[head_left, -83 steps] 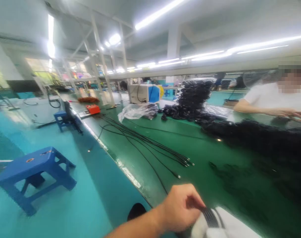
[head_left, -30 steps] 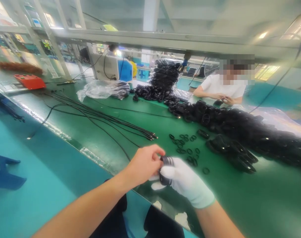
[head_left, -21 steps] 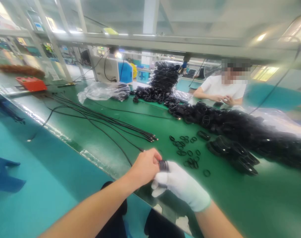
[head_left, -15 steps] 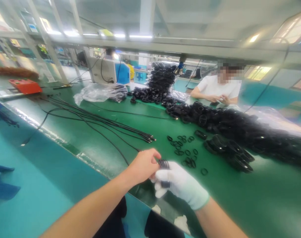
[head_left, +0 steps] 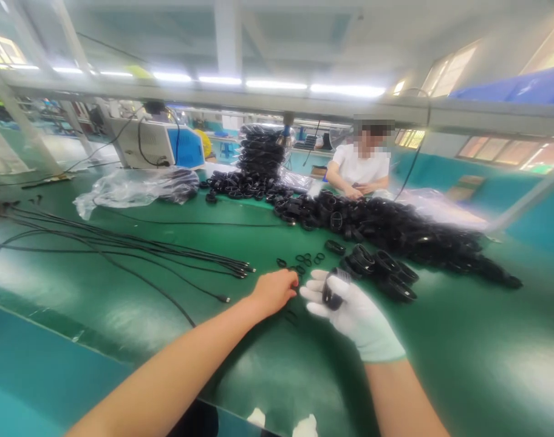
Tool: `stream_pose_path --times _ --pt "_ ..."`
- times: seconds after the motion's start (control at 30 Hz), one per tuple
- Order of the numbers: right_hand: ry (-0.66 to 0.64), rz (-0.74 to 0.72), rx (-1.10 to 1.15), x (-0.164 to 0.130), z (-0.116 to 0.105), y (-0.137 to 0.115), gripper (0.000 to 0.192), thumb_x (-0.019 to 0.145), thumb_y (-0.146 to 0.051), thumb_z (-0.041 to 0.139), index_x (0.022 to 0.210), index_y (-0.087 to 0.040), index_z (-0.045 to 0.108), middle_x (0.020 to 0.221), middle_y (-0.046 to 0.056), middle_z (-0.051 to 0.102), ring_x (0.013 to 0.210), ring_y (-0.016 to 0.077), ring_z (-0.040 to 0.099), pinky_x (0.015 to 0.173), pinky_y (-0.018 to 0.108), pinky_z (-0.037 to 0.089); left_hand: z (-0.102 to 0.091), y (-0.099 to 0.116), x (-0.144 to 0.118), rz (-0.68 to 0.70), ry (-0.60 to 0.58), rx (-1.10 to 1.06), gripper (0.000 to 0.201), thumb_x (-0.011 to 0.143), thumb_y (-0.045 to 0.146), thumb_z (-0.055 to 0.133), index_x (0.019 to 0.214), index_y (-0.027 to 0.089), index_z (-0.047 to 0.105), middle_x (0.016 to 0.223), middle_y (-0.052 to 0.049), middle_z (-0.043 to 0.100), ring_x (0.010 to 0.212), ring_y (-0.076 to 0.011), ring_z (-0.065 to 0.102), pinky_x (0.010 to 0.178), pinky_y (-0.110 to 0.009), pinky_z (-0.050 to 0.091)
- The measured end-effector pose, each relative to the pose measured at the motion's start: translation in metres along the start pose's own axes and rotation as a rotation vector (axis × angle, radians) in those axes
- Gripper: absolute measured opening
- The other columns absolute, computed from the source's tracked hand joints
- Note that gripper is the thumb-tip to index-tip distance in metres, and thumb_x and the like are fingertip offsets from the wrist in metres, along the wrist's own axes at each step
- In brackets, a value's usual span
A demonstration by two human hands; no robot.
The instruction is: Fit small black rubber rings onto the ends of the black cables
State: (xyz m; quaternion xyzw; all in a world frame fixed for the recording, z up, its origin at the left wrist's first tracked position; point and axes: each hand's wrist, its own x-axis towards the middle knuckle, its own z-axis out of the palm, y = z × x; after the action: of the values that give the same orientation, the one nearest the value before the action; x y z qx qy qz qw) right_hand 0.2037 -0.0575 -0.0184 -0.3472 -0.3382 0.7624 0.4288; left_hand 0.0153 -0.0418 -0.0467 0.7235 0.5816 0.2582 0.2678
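My right hand (head_left: 345,300), in a white glove, is closed around a coiled black cable (head_left: 334,291), with the thumb over it and the other fingers beneath. Just to its left is my bare left hand (head_left: 277,292), low over the green table, its fingers curled together at the small black rings (head_left: 307,260). Whatever is between those fingertips is hidden. Several rings lie loose beyond the hands. To the left, a bundle of straight black cables (head_left: 204,258) rests with its metal plugs pointing toward my left hand.
Finished-looking coils (head_left: 381,270) sit right of my gloved hand, before a long heap of black coils (head_left: 395,230). A tall bagged stack (head_left: 261,152), a clear plastic bag (head_left: 117,188) and a white-and-blue machine (head_left: 153,142) stand farther back. Across the table a person in white (head_left: 361,167) handles something.
My hands have separated; the left has moved forward to the rings, while the right has carried the coiled cable up and right. The view has turned to the right.
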Motion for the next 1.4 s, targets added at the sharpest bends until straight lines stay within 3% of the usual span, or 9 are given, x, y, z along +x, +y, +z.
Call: stream_pose_path --times 0.23,0.43,0.6,0.73,0.83,0.93,1.13,1.27,1.4 --pt "0.015 -0.088 -0.05 0.002 0.013 0.013 0.038 0.071 -0.028 0.075 0.102 -0.014 0.057 0.085 0.007 0.066 0.067 0.0152 0.063 0.049 0.024 0.05 -0.015 0.009 -0.018 -0.052 -0.067 -0.242 0.017 0.085 0.029 0.042 0.075 0.018 0.05 0.066 0.001 0.052 0.061 -0.0125 0.052 0.059 -0.023 0.042" --pt "0.015 -0.139 -0.115 0.005 0.038 0.038 0.049 0.064 -0.028 0.078 0.102 -0.012 0.053 0.059 -0.001 0.06 0.042 0.0107 0.053 0.037 0.021 0.041 -0.011 0.031 -0.057 -0.239 -0.05 -0.919 0.024 0.078 0.037 0.053 0.07 0.016 0.044 0.055 0.004 0.049 0.045 -0.0071 0.045 0.048 -0.02 0.038" --pt "-0.025 -0.085 -0.023 0.003 0.043 0.052 0.042 0.065 -0.036 0.074 0.096 -0.016 0.054 0.059 -0.004 0.055 0.044 0.007 0.047 0.035 0.016 0.034 0.0 0.025 -0.068 -0.26 0.116 -0.821 0.024 0.078 0.037 0.054 0.069 0.017 0.045 0.054 0.005 0.048 0.044 -0.0069 0.044 0.042 -0.018 0.033" --pt "-0.397 0.063 0.234 -0.007 0.038 0.051 0.046 0.058 -0.041 0.078 0.093 -0.021 0.056 0.065 -0.005 0.05 0.044 0.0034 0.04 0.03 0.011 0.028 -0.012 0.029 -0.084 -0.195 0.087 -1.18 0.023 0.078 0.036 0.056 0.072 0.016 0.046 0.063 0.003 0.054 0.044 -0.0047 0.044 0.041 -0.016 0.032" --pt "-0.736 0.098 0.294 -0.016 0.037 0.047 0.04 0.06 -0.041 0.077 0.086 -0.022 0.055 0.064 -0.007 0.047 0.036 0.0027 0.037 0.024 0.011 0.03 -0.026 0.031 -0.096 -0.048 -0.104 -1.461 0.026 0.074 0.039 0.056 0.073 0.018 0.042 0.073 0.001 0.059 0.032 -0.0029 0.04 0.032 -0.018 0.026" --pt "-0.822 0.092 0.187 -0.019 0.038 0.044 0.038 0.062 -0.039 0.077 0.086 -0.019 0.055 0.066 -0.004 0.051 0.036 0.0046 0.044 0.024 0.014 0.035 -0.045 0.027 -0.099 -0.019 -0.367 -1.187 0.024 0.074 0.038 0.055 0.072 0.019 0.04 0.061 0.002 0.058 0.031 -0.0055 0.039 0.033 -0.018 0.024" --pt "-0.495 0.213 0.091 -0.014 0.041 0.043 0.027 0.067 -0.025 0.072 0.088 -0.014 0.058 0.064 -0.001 0.054 0.045 0.0072 0.051 0.032 0.014 0.036 -0.084 0.029 -0.091 0.106 -0.384 -0.113 0.004 0.071 0.018 0.06 0.073 0.019 0.063 0.068 0.003 0.064 0.062 -0.0105 0.052 0.055 -0.019 0.033" --pt "-0.341 0.327 0.134 -0.009 0.041 0.045 0.035 0.067 -0.029 0.075 0.095 -0.015 0.059 0.07 0.001 0.059 0.054 0.0089 0.057 0.04 0.014 0.04 -0.089 0.031 -0.091 0.153 -0.342 0.034 0.014 0.069 0.026 0.067 0.082 0.025 0.073 0.072 0.002 0.063 0.066 -0.0132 0.054 0.056 -0.02 0.034" --pt "-0.215 0.293 0.162 -0.005 0.039 0.044 0.032 0.071 -0.03 0.073 0.096 -0.015 0.059 0.08 0.003 0.063 0.062 0.0103 0.06 0.045 0.016 0.044 -0.089 0.017 -0.091 -0.006 -0.329 -0.081 0.035 0.063 0.033 0.072 0.098 0.026 0.072 0.067 0.004 0.061 0.056 -0.01 0.047 0.051 -0.02 0.03"
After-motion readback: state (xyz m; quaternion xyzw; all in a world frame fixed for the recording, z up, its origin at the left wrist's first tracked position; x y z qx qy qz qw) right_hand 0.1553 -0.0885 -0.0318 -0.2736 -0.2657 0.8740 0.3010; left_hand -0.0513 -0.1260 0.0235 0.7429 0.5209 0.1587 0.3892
